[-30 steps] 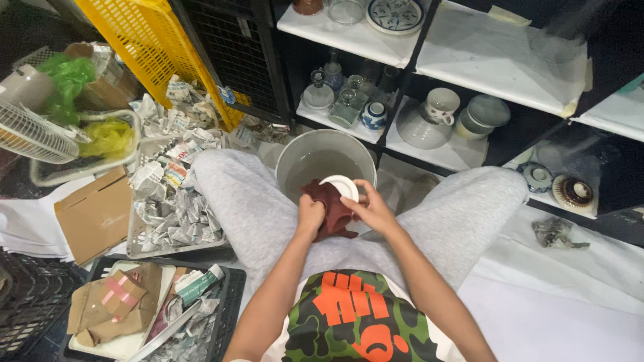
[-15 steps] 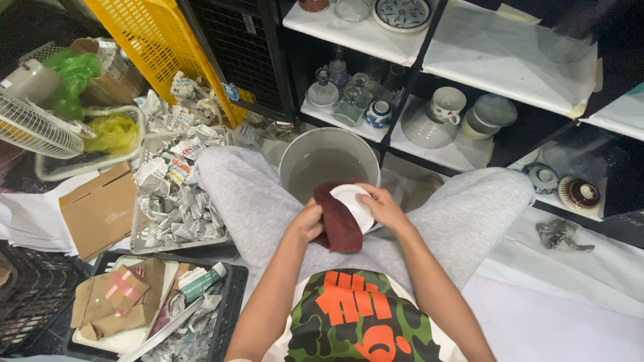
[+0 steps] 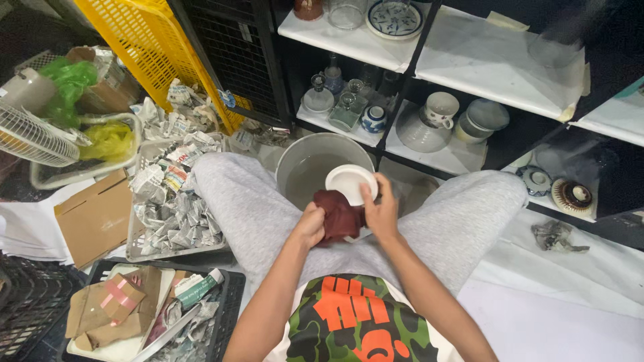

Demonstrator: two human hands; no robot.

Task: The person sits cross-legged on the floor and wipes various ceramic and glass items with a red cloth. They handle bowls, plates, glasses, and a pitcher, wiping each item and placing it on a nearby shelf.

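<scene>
Hands meeting over the lap: left hand [image 3: 310, 224] bunched around a dark red cloth [image 3: 340, 216], right hand [image 3: 380, 213] pinching a small white dish [image 3: 350, 182] by its rim, thumb on top. Dish tilted above the near edge of a grey bucket [image 3: 290, 155] of murky water. Wet rim, thin pinch: likely to slip and chip against the bucket wall. Farther back, shelves [image 3: 349, 41] crowded with glass bottles [image 3: 345, 107] and bowls.

Right hand [image 3: 380, 216] grips white dish [image 3: 350, 184] just over grey bucket [image 3: 315, 149] w/ water; left hand [image 3: 310, 224] presses dark red cloth [image 3: 339, 214] against dish, bucket between knees.
</scene>
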